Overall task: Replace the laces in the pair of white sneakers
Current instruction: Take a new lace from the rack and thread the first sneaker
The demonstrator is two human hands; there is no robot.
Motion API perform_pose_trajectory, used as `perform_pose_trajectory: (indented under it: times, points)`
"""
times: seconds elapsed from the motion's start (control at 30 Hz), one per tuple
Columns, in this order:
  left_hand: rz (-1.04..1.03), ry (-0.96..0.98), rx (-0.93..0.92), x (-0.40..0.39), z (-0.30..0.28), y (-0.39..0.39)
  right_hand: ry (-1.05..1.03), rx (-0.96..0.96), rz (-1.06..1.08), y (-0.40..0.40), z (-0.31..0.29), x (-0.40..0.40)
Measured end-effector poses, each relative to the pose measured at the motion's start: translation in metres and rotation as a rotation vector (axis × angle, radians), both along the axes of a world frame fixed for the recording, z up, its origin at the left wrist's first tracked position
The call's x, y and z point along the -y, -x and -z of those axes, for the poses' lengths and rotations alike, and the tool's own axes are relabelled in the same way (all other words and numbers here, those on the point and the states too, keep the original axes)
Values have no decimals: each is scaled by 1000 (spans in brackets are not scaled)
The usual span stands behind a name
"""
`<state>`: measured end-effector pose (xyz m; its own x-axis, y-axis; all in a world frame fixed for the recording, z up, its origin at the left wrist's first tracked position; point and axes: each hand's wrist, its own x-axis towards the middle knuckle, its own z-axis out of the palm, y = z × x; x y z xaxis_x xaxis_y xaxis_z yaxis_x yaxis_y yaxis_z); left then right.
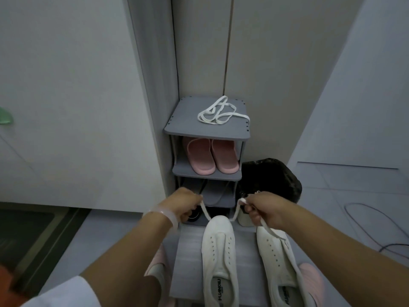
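Note:
Two white sneakers lie side by side on a grey mat (190,251), toes pointing away from me: the left sneaker (219,260) and the right sneaker (278,262), both with bare eyelets. A white lace (207,212) stretches between my hands and dips behind the left sneaker's toe. My left hand (184,204) pinches one end of it. My right hand (262,210) grips the other part, and the lace's tail (287,249) trails down over the right sneaker. Another white lace (221,111) lies coiled on top of the grey shoe rack (188,122).
The rack stands in a corner and holds pink slippers (212,156) on its second shelf, with dark shoes lower down. A black bag (272,178) sits right of the rack. A cable (376,220) loops on the floor at right. Pink slippers (309,278) are on my feet.

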<state>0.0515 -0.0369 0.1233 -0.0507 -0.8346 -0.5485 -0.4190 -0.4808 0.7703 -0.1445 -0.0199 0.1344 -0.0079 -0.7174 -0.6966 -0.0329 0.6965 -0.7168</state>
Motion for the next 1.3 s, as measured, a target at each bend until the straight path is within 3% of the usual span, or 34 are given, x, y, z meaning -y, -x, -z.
perform_pose_trajectory:
  times: [0.07,0.17,0.23,0.53,0.67,0.8,1.0,1.13,1.3]
  points:
    - [21,-72,-83,-12,12,11,37,86,68,-7,7,-3]
    - [37,-177,-475,-26,20,28,148,268,158,-19,10,-4]
    - [18,-186,-614,-31,21,34,204,340,251,-22,12,-3]
    - [-81,95,-429,-32,28,34,239,459,363,-27,18,-15]
    - [6,51,-359,-36,32,32,268,502,378,-24,17,-17]
    - [118,-17,-462,-42,35,31,292,492,358,-22,16,-17]
    - [271,9,-396,-43,32,30,283,487,417,-17,18,-14]
    - [86,34,-472,-38,31,33,188,326,255,-23,23,-23]
    - [84,29,-408,-39,32,35,161,269,82,-28,35,-38]
